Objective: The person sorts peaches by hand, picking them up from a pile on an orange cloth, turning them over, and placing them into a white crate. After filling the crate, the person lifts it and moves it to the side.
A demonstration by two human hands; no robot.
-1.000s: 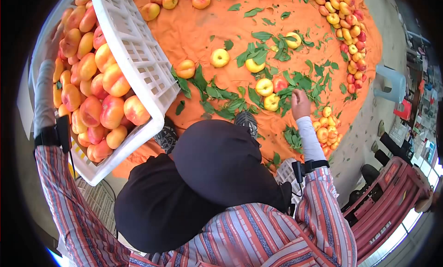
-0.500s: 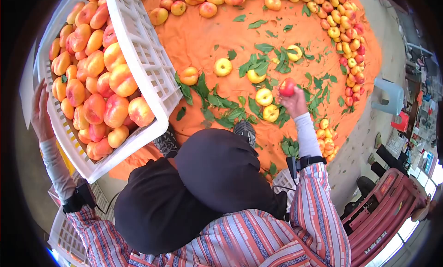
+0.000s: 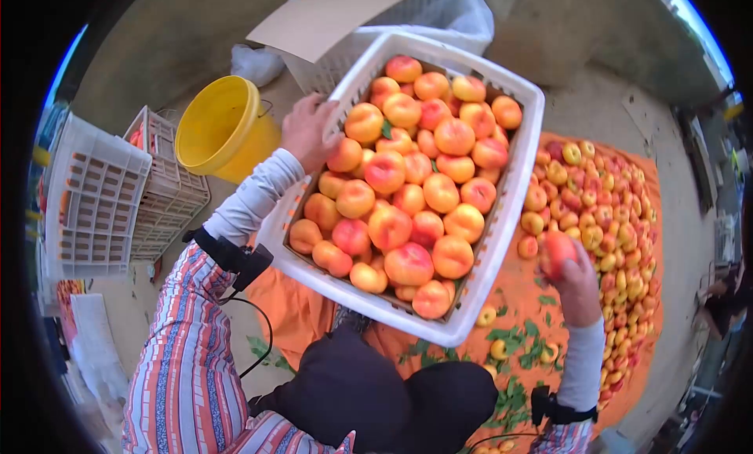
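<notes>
A white plastic crate point(image 3: 500, 293) full of flat orange-red peaches point(image 3: 408, 195) stands in front of me, a small green leaf among the fruit. My left hand point(image 3: 308, 132) grips the crate's left rim, its fingers curled over the edge. Just off the crate's right side, my right hand point(image 3: 579, 285) is closed around a red peach point(image 3: 557, 252), slightly blurred. Beneath that hand, an orange cloth point(image 3: 384, 340) carries loose peaches and scattered green leaves.
A large pile of peaches point(image 3: 608, 219) covers the cloth's right part. To the left are a yellow bucket point(image 3: 216, 128) and stacked white crates point(image 3: 98, 195). Behind the full crate, a cardboard sheet point(image 3: 333, 15) lies over another white crate lined with plastic.
My view has turned left, bringing the full crate to the middle. My left hand has gone from the crate's outer side to its rim. My right hand still holds a peach, now near the crate.
</notes>
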